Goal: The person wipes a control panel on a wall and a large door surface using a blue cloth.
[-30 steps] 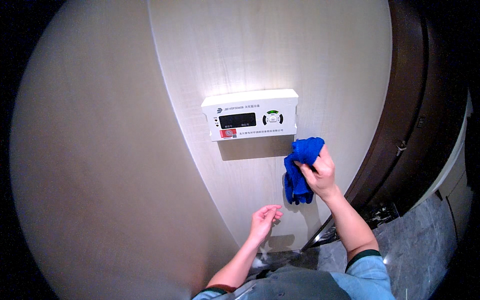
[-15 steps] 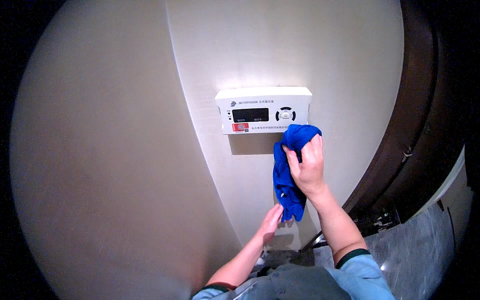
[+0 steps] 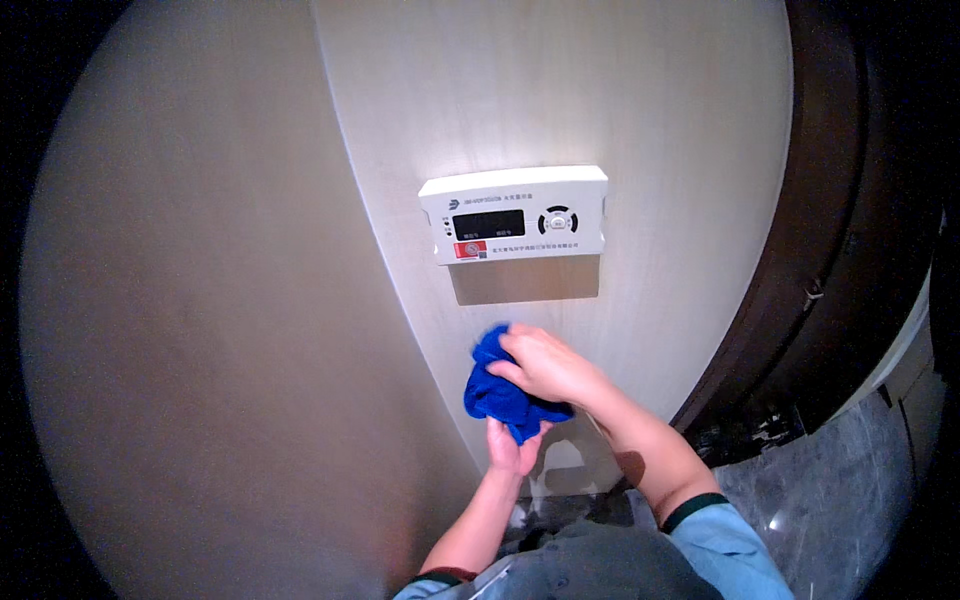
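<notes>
A bunched blue cloth [image 3: 500, 395] is held between my two hands, below a white wall-mounted panel [image 3: 590, 215]. My right hand [image 3: 540, 365] grips the upper part of the cloth, its thumb and fingers curled into the fabric. Under the cloth, my left hand [image 3: 515, 450] holds its lower end; part of those fingers is covered by the fabric. The panel carries a dark display window [image 3: 488, 226], a round button pad [image 3: 558, 221] and a small red label [image 3: 469, 250]. Neither hand touches the panel.
Pale wall boards [image 3: 690, 200] surround the panel, with a seam running down to its left. A dark brown door frame [image 3: 830, 190] with a small metal fitting [image 3: 812, 294] stands at the right. Grey marbled floor [image 3: 830, 500] shows at the lower right.
My right hand has moved the cloth down and left, off the panel's lower right corner. My left hand has shifted slightly, and the cloth is now bunched more compactly between both hands.
</notes>
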A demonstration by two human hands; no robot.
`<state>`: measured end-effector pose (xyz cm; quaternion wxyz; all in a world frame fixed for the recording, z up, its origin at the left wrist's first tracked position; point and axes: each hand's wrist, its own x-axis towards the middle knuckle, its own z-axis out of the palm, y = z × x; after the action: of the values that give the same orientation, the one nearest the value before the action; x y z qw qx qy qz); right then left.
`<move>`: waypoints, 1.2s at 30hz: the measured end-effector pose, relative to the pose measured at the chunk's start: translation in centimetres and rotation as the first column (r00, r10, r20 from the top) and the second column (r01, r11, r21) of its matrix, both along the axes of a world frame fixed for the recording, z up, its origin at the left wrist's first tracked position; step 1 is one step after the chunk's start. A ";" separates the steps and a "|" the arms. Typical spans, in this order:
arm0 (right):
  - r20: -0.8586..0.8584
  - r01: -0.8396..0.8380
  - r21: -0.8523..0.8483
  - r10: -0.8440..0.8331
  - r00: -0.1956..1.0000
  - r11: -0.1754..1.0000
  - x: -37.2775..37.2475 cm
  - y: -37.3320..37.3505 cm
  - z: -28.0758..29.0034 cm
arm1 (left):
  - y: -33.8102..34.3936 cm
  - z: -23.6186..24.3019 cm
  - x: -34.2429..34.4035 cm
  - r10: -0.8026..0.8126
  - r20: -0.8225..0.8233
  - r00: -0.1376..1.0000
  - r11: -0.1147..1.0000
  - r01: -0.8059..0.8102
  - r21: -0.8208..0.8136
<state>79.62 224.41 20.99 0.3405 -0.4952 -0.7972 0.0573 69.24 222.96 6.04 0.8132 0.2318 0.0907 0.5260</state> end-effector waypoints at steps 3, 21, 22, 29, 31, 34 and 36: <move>-0.044 0.111 -0.129 -0.118 0.992 0.985 2.6 -1.9 -1.7 | -0.5 1.2 -0.7 0.289 -0.152 0.945 0.957 -0.284 0.050; -0.222 0.031 0.679 0.164 0.961 0.733 0.6 -7.0 5.5 | -3.3 6.6 -3.0 0.803 -0.300 0.515 0.498 -0.301 0.813; -0.171 0.027 0.739 0.148 0.974 0.673 0.3 -6.3 6.8 | -3.2 6.7 -3.2 0.787 -0.336 0.518 0.539 -0.310 0.783; -0.023 0.152 0.891 -0.293 0.956 0.428 -2.6 1.4 12.9 | -2.1 5.6 -3.1 0.632 -0.374 0.678 0.737 -0.377 0.561; 0.015 0.115 0.906 -0.304 0.952 0.407 -3.4 2.8 13.1 | -1.5 5.1 -2.8 0.602 -0.380 0.702 0.767 -0.376 0.519; 0.074 0.075 0.899 -0.318 0.945 0.432 -4.1 4.2 12.6 | -0.2 4.0 -1.9 0.541 -0.400 0.740 0.815 -0.343 0.467; 0.143 -0.018 0.899 -0.254 0.957 0.437 -4.0 5.1 11.3 | 0.9 3.0 -1.0 0.517 -0.410 0.751 0.834 -0.335 0.439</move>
<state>75.61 229.50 32.34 0.4466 -0.2993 -0.7073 -0.4590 68.25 223.81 9.08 0.5625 0.4715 0.2630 0.6262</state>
